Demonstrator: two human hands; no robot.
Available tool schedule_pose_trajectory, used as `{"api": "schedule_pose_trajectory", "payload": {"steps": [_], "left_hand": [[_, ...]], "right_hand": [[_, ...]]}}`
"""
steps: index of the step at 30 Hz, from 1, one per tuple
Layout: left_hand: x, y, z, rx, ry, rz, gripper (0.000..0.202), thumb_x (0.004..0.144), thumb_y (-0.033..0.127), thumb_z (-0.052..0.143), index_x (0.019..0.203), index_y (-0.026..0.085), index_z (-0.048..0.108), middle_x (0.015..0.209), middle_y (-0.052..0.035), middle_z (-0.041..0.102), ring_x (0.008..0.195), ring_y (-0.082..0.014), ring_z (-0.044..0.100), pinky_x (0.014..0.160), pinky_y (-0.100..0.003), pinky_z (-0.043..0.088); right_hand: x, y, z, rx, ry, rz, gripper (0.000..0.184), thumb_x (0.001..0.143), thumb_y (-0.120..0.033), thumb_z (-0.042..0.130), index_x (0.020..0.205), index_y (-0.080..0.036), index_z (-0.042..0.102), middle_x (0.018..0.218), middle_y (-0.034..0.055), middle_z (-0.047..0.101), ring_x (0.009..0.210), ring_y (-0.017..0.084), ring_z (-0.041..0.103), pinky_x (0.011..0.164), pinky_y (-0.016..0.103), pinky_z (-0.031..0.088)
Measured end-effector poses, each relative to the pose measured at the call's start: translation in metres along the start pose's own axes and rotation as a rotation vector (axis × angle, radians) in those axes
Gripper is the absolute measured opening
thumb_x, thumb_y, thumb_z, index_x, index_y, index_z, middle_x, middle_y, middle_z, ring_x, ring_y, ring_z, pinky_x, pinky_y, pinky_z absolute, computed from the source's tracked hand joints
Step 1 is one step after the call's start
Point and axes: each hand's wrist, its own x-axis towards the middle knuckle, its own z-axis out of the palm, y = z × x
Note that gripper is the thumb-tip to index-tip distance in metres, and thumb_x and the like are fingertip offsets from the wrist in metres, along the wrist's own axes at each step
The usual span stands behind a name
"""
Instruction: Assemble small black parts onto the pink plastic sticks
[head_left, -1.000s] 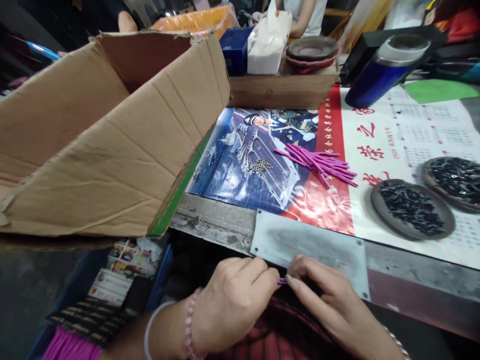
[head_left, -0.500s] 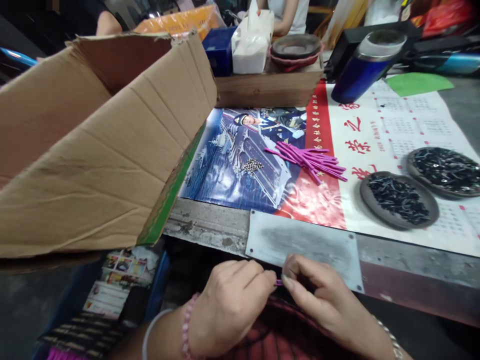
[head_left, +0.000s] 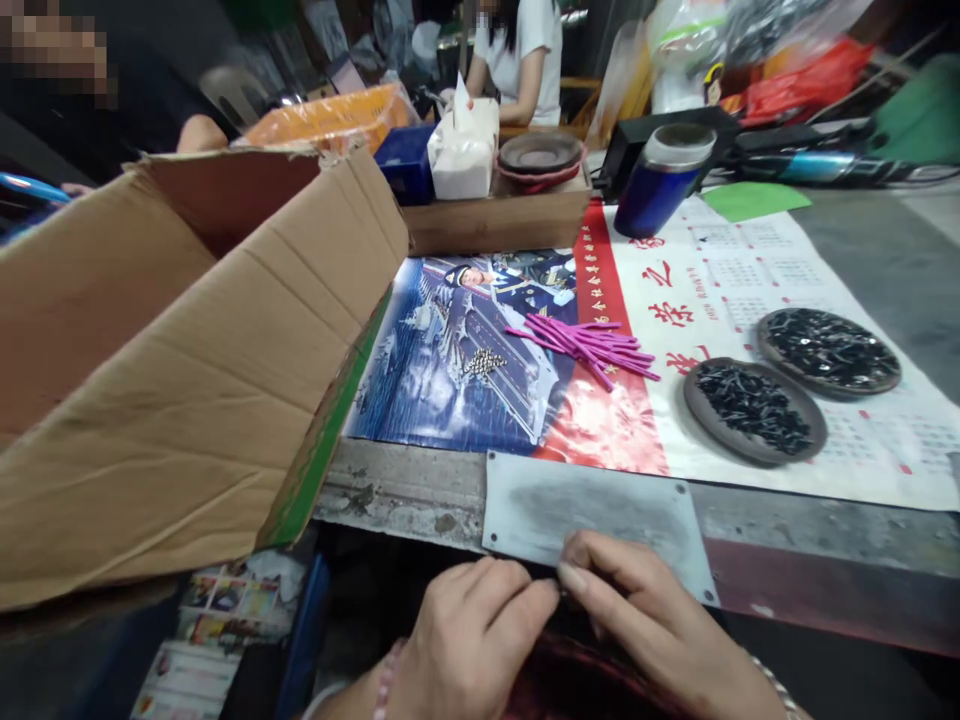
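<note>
My left hand [head_left: 480, 625], with a pink bead bracelet, is curled closed below the table edge. My right hand [head_left: 637, 605] pinches with thumb and index finger, its tips meeting the left fingertips. A thin magenta cord showed between them half a second ago; now the fingers cover it. Whatever small part sits in the right fingertips is hidden. Beyond my hands a pile of magenta cords [head_left: 589, 347] lies on the poster, beside a small heap of metallic beads [head_left: 485, 362]. Two shallow dishes, a nearer dish [head_left: 694, 425] and a farther dish [head_left: 889, 383], hold small dark pieces.
A large open cardboard box [head_left: 247, 380] stands at left. A pale metal plate [head_left: 592, 505] is fixed at the table edge. Behind are a wooden box [head_left: 495, 225], a tissue box [head_left: 463, 170] and a blue tumbler [head_left: 652, 195]. Another person [head_left: 536, 70] is at the back.
The view has tilted up, showing more of the background. My hands remain together, with their fingertips closer, and the magenta cord between them has gone out of sight.
</note>
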Motion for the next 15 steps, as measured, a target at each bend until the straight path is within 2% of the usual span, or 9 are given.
{"api": "schedule_pose_trajectory", "payload": {"steps": [4, 8, 11, 13, 15], "left_hand": [[-0.006, -0.008, 0.006, -0.219, 0.064, -0.107, 0.022, 0.098, 0.009, 0.046, 0.110, 0.016, 0.063, 0.081, -0.0059, 0.070, 0.066, -0.0151, 0.067, 0.060, -0.024, 0.053], [-0.016, -0.014, 0.014, -0.427, 0.099, -0.254, 0.021, 0.096, 0.009, 0.052, 0.110, 0.021, 0.062, 0.080, -0.0023, 0.066, 0.061, -0.0117, 0.064, 0.055, -0.020, 0.050], [-0.021, -0.017, 0.017, -0.531, 0.109, -0.311, 0.018, 0.096, 0.010, 0.051, 0.105, 0.021, 0.062, 0.078, -0.0008, 0.062, 0.050, -0.0081, 0.056, 0.048, -0.018, 0.047], [-0.024, -0.018, 0.018, -0.553, 0.113, -0.334, 0.017, 0.096, 0.010, 0.052, 0.104, 0.021, 0.062, 0.079, -0.0006, 0.063, 0.047, -0.0062, 0.053, 0.045, -0.016, 0.045], [-0.028, -0.019, 0.019, -0.535, 0.162, -0.367, 0.013, 0.096, 0.012, 0.054, 0.100, 0.022, 0.063, 0.078, -0.0004, 0.065, 0.047, -0.0065, 0.054, 0.045, -0.015, 0.045]], "right_hand": [[0.005, -0.001, -0.023, -0.079, 0.129, -0.019, 0.034, 0.102, -0.043, 0.046, 0.076, -0.021, 0.054, 0.067, -0.0023, 0.053, 0.058, 0.013, 0.050, 0.053, 0.023, 0.042], [0.026, -0.008, -0.052, -0.304, 0.189, -0.089, 0.026, 0.100, -0.038, 0.051, 0.082, -0.021, 0.058, 0.069, -0.0010, 0.060, 0.061, 0.014, 0.054, 0.055, 0.024, 0.043], [0.062, -0.014, -0.065, -0.540, 0.135, -0.147, 0.019, 0.100, -0.028, 0.049, 0.086, -0.019, 0.060, 0.078, 0.0017, 0.066, 0.068, 0.015, 0.060, 0.062, 0.024, 0.046], [0.094, -0.017, -0.068, -0.766, 0.068, -0.142, 0.014, 0.098, -0.020, 0.050, 0.088, -0.018, 0.060, 0.085, 0.0034, 0.068, 0.075, 0.015, 0.063, 0.067, 0.024, 0.047], [0.128, -0.019, -0.066, -0.862, 0.055, -0.136, 0.011, 0.097, -0.016, 0.053, 0.092, -0.016, 0.062, 0.091, 0.0047, 0.069, 0.083, 0.016, 0.065, 0.075, 0.025, 0.048]]}}
